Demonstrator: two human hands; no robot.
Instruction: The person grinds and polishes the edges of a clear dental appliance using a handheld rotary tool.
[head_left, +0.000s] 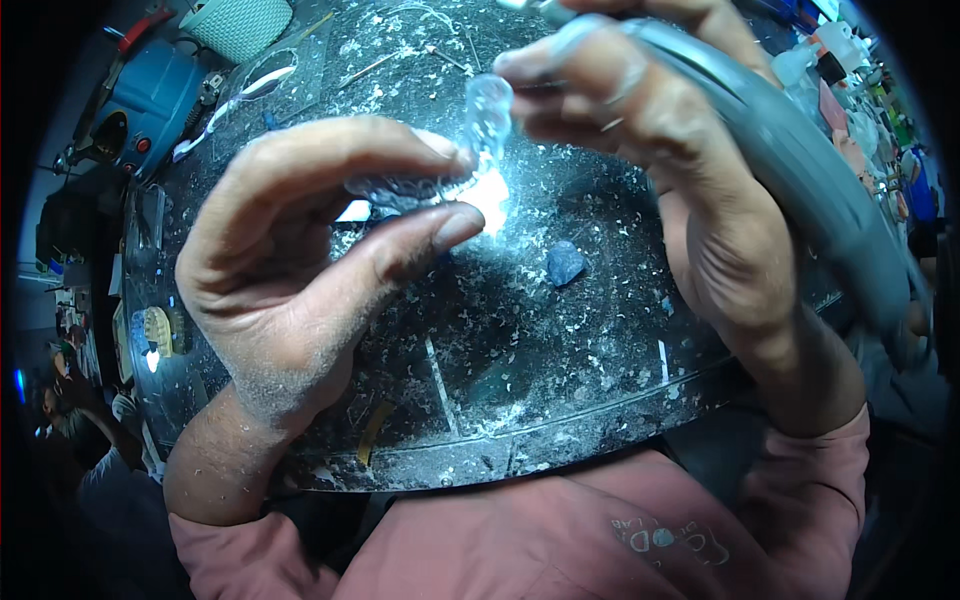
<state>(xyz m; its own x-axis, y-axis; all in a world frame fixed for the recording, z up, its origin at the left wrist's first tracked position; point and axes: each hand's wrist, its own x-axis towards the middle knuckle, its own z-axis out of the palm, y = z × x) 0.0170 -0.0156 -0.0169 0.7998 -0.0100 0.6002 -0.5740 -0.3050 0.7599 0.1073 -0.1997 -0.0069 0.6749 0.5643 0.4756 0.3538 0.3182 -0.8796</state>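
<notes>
My left hand (265, 265) is closed, with a clear plastic dental aligner (489, 112) pinched between thumb and fingers. One arm of the aligner's curve rises past the fingertips, and part of it is hidden behind them. At its upper end, the fingertips of my right hand (715, 210) are very close; I cannot tell whether they touch it. A thick grey hose-like tool (780, 130), smeared by motion, runs along my right hand, whose fingers curl around its upper part. Its working end cannot be made out. Bright light falls behind the aligner onto the dark bench (520, 350).
White shavings are strewn over the bench. A small blue-grey chunk (565, 263) lies between my hands. At left stand a yellowish dental model (157, 331) and a blue machine (150, 100); a woven basket (237, 30) is behind. Bottles and packets (845, 50) crowd the right edge.
</notes>
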